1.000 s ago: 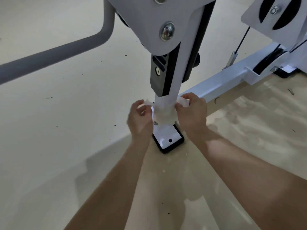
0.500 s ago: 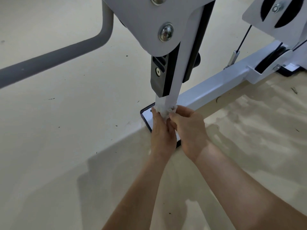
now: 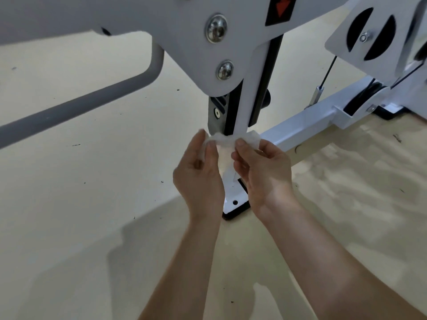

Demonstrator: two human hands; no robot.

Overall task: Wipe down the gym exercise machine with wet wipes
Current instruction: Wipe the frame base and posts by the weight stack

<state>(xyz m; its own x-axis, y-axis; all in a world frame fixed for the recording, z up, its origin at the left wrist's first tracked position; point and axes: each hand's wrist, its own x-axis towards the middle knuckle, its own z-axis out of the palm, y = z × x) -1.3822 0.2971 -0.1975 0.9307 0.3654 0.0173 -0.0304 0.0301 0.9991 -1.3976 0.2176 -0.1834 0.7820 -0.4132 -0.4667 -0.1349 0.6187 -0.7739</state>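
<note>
The left hand [image 3: 199,179] pinches one end of the white wet wipe [image 3: 225,142] and the right hand [image 3: 263,174] pinches the other. The wipe is stretched across the near face of the machine's white upright post [image 3: 245,107] — just under the black slider [image 3: 219,112], above the foot plate [image 3: 233,203].

Two hands show: one left hand [image 3: 198,179] and one right hand [image 3: 263,174]. There is one wipe [image 3: 227,140]. The one machine [image 3: 245,107] has two shiny bolts, a top bolt [image 3: 216,28] and a bottom bolt [image 3: 224,70], one red arrow [image 3: 280,8] and one grey bar [image 3: 76,107].
</note>
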